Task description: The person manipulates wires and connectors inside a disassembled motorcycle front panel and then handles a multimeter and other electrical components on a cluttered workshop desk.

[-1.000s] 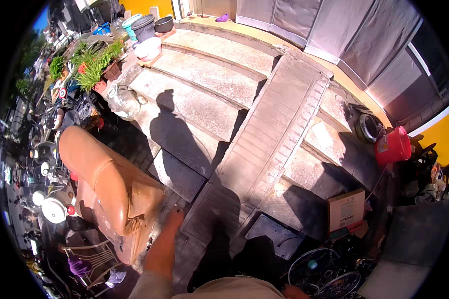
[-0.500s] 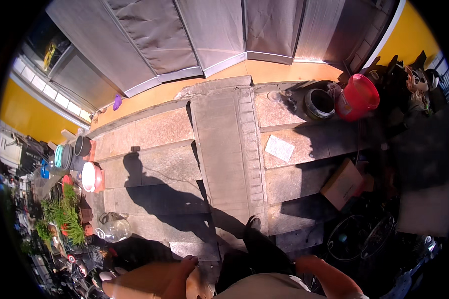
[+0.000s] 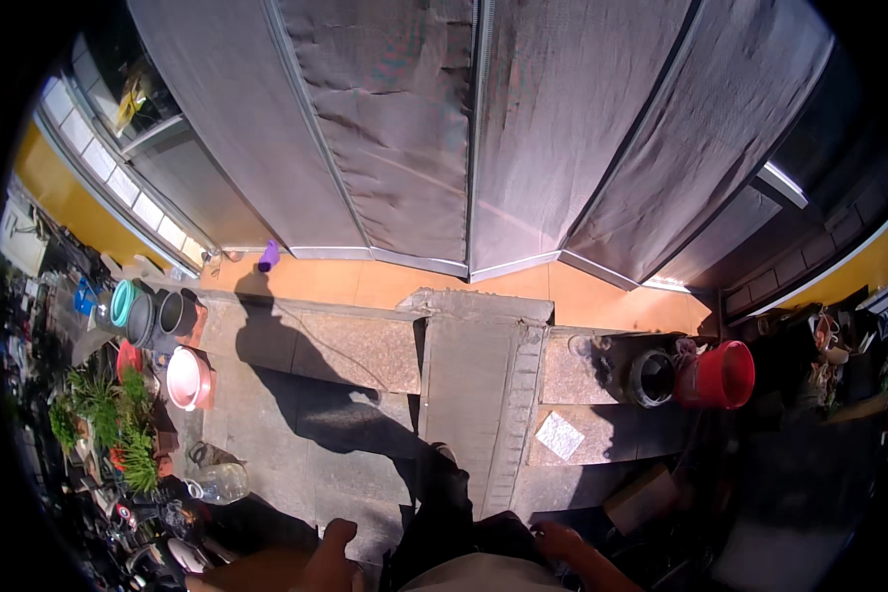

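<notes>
Single head-worn fisheye view, facing forward-down over grey stone steps [image 3: 316, 395] toward grey folding shutters [image 3: 483, 128], at standing height.

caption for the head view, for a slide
Empty hands, left and right, low in frame above stone steps and ramp, facing grey shutters.

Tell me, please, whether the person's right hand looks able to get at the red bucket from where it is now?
Probably not: the right hand hangs low by the body, while the red bucket stands apart on the step beside a dark pot, seemingly beyond arm's length.
</notes>
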The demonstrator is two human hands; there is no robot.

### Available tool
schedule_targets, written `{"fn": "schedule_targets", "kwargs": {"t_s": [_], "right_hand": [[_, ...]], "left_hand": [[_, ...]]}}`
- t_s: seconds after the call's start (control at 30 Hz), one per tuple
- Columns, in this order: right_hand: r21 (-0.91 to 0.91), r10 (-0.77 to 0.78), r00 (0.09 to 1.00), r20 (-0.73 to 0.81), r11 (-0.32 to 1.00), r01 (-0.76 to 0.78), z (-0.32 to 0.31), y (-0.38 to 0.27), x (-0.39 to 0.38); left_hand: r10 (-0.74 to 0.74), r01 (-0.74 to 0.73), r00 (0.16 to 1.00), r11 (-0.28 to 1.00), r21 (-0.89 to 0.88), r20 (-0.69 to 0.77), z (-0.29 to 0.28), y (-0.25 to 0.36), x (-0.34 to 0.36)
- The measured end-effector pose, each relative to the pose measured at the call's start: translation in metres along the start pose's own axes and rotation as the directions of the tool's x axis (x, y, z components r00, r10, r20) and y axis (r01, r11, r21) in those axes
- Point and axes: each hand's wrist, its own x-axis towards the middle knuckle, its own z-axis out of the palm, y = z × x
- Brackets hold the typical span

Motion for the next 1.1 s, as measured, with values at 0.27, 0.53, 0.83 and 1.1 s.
{"fn": "schedule_targets", "kwargs": {"t_s": [0.27, 0.53, 0.83, 1.1], "right_hand": [[0.005, -0.266, 0.615, -0.742, 0.916, 0.402, -0.301, -0.196, -0.005], [0.163, -0.241, 0.398, -0.885, 0.640, 0.751, -0.655, -0.433, 0.038], [-0.528, -0.517, 0.450, -0.728, 0.842, 0.113, -1.018, -0.565, 0.103], [-0.441, -0.096, 0.499, -0.861, 0.629, -0.640, -1.160, -0.324, 0.154]], "left_hand": [[0.565, -0.808, -0.092, 0.439, 0.393, -0.820, -0.732, 0.496, -0.125], [0.574, -0.100, 0.230, 0.817, 0.568, -0.786, -1.063, 0.663, -0.169], [0.123, 0.225, 0.519, 0.935, 0.274, -0.846, -1.203, 0.423, -0.132], [-0.122, 0.066, 0.332, 0.992, -0.106, -0.935, -1.189, 0.289, -0.173]]}}
